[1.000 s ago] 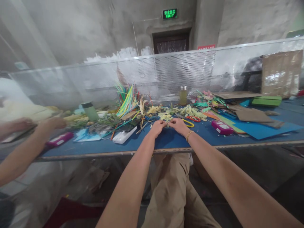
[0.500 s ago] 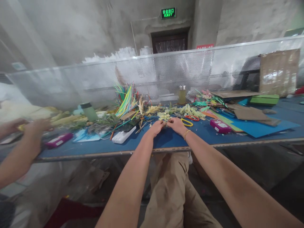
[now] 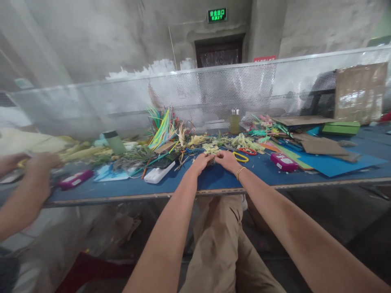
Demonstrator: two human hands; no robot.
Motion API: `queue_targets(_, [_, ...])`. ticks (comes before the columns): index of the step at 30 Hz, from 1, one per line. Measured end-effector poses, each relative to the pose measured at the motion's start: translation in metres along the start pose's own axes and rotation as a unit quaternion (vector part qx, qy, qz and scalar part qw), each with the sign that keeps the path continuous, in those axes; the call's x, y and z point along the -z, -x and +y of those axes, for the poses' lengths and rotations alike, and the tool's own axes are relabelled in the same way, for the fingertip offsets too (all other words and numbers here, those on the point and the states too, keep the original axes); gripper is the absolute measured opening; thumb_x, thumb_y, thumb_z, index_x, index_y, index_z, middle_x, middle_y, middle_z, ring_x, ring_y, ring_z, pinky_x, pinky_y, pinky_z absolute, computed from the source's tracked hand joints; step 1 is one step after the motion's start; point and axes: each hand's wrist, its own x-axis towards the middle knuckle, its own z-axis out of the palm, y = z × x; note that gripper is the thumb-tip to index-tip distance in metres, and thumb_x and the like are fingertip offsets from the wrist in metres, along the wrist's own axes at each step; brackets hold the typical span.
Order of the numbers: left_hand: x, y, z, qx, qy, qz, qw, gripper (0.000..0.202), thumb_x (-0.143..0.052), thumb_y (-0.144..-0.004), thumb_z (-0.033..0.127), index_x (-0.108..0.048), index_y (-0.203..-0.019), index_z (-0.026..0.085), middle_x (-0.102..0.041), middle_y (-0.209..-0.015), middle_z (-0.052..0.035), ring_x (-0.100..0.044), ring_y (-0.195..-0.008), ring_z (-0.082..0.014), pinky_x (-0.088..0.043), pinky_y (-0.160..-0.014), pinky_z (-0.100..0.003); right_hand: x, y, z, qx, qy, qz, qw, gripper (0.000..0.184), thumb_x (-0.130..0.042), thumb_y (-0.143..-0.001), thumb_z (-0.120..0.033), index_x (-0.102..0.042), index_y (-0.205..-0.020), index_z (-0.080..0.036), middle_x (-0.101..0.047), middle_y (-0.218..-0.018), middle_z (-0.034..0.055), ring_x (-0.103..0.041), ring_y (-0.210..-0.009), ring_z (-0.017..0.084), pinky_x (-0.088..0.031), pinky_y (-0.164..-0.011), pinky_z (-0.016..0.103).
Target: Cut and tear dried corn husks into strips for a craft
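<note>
My left hand [image 3: 202,161] and my right hand [image 3: 226,159] meet over the blue table [image 3: 220,181], fingers curled round a small pale yellow-green bundle of strips [image 3: 214,156] that is mostly hidden between them. A gold bracelet sits on my right wrist. Just behind my hands lie more pale yellow strip pieces [image 3: 244,142] and yellow-handled scissors [image 3: 240,156] beside red-handled scissors [image 3: 248,151].
A co-worker's hands [image 3: 36,165] work at the left by a magenta box [image 3: 75,179]. Also on the table are a white power strip [image 3: 159,172], coloured strips [image 3: 163,128], a second magenta box [image 3: 284,162], blue sheets [image 3: 336,165] and cardboard. A perforated metal screen [image 3: 214,93] backs it.
My hands stay together at the same spot on the bundle. The co-worker's hand at the left has drawn back towards the left edge.
</note>
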Motion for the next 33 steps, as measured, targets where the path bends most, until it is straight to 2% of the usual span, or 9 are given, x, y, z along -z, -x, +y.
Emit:
queue_targets(6, [0.004,0.0,-0.003,-0.028,-0.059,0.016,0.998,0.044,-0.071,-0.064,0.055,-0.05,-0.054,0.018,-0.038,-0.048,0.0041,-0.031,-0.047,-0.0089,-0.023,-0.05,-0.027,-0.002,0.0,0.002,-0.03,-0.054,0.009,0.998,0.013,-0.057,-0.064,-0.029,-0.062,-0.067,-0.016,-0.06,-0.063,-0.0011,-0.05,-0.06,0.012,-0.038,-0.06,0.024])
queue_targets(10, [0.005,0.0,-0.003,-0.032,-0.069,0.005,0.997,0.045,-0.069,-0.066,0.056,-0.047,-0.052,0.02,-0.034,-0.049,0.0044,-0.029,-0.048,-0.0096,-0.023,-0.052,-0.027,-0.002,0.0,0.0,-0.066,-0.128,0.002,0.99,0.015,-0.059,-0.061,-0.029,-0.061,-0.069,-0.017,-0.059,-0.063,-0.0015,-0.05,-0.059,0.012,-0.039,-0.058,0.024])
queue_targets(13, [0.006,0.0,-0.005,-0.029,-0.077,0.006,0.997,0.044,-0.069,-0.066,0.056,-0.047,-0.053,0.02,-0.034,-0.049,0.0042,-0.029,-0.048,-0.01,-0.022,-0.053,-0.028,-0.001,0.0,0.0,-0.066,-0.149,-0.016,0.987,0.019,-0.06,-0.062,-0.032,-0.061,-0.073,-0.016,-0.06,-0.064,-0.0013,-0.05,-0.059,0.012,-0.04,-0.058,0.024])
queue_targets(16, [0.006,-0.001,-0.006,-0.025,-0.074,0.013,0.997,0.044,-0.071,-0.064,0.054,-0.047,-0.053,0.019,-0.034,-0.048,0.0046,-0.028,-0.048,-0.0093,-0.021,-0.053,-0.028,0.001,0.001,0.0,-0.033,-0.091,-0.021,0.995,0.017,-0.059,-0.065,-0.031,-0.063,-0.071,-0.016,-0.062,-0.064,-0.0007,-0.052,-0.059,0.012,-0.039,-0.059,0.024])
queue_targets(20, [0.004,0.0,-0.005,-0.025,-0.046,-0.004,0.999,0.04,-0.074,-0.061,0.05,-0.053,-0.056,0.017,-0.04,-0.051,0.0045,-0.031,-0.051,-0.0089,-0.023,-0.054,-0.027,0.003,0.002,-0.004,0.0,0.058,-0.008,0.998,0.012,-0.059,-0.068,-0.028,-0.063,-0.065,-0.016,-0.062,-0.063,0.0,-0.052,-0.06,0.013,-0.036,-0.058,0.023])
queue_targets(22, [0.002,0.0,-0.004,-0.024,-0.018,-0.002,1.0,0.036,-0.076,-0.058,0.046,-0.057,-0.06,0.015,-0.045,-0.054,0.0039,-0.034,-0.052,-0.0089,-0.025,-0.055,-0.026,0.004,0.002,-0.006,-0.007,0.109,-0.001,0.994,0.011,-0.059,-0.069,-0.027,-0.063,-0.066,-0.017,-0.063,-0.066,0.0009,-0.053,-0.062,0.013,-0.036,-0.058,0.023])
queue_targets(26, [0.001,-0.002,-0.002,-0.007,0.091,0.055,0.994,0.033,-0.08,-0.055,0.039,-0.059,-0.065,0.015,-0.05,-0.056,0.0035,-0.038,-0.05,-0.0084,-0.027,-0.054,-0.025,0.005,0.002,-0.006,-0.026,0.148,0.003,0.989,0.007,-0.06,-0.068,-0.021,-0.065,-0.072,-0.018,-0.067,-0.073,0.0023,-0.058,-0.069,0.015,-0.038,-0.062,0.023])
queue_targets(29, [0.002,-0.003,0.0,0.009,0.148,0.085,0.985,0.032,-0.083,-0.054,0.033,-0.058,-0.064,0.015,-0.05,-0.055,0.0038,-0.04,-0.049,-0.0074,-0.029,-0.053,-0.024,0.006,0.002,-0.004,-0.043,0.151,0.005,0.988,0.008,-0.06,-0.069,-0.02,-0.066,-0.073,-0.018,-0.069,-0.078,0.0032,-0.06,-0.074,0.016,-0.04,-0.065,0.024])
queue_targets(33, [0.004,-0.002,0.006,0.004,0.253,0.113,0.961,0.033,-0.082,-0.055,0.03,-0.054,-0.064,0.016,-0.049,-0.056,0.0048,-0.042,-0.049,-0.0066,-0.033,-0.053,-0.023,0.009,0.002,0.0,-0.105,0.174,0.033,0.979,0.006,-0.06,-0.069,-0.02,-0.065,-0.07,-0.019,-0.068,-0.076,0.0047,-0.061,-0.075,0.019,-0.04,-0.066,0.026])
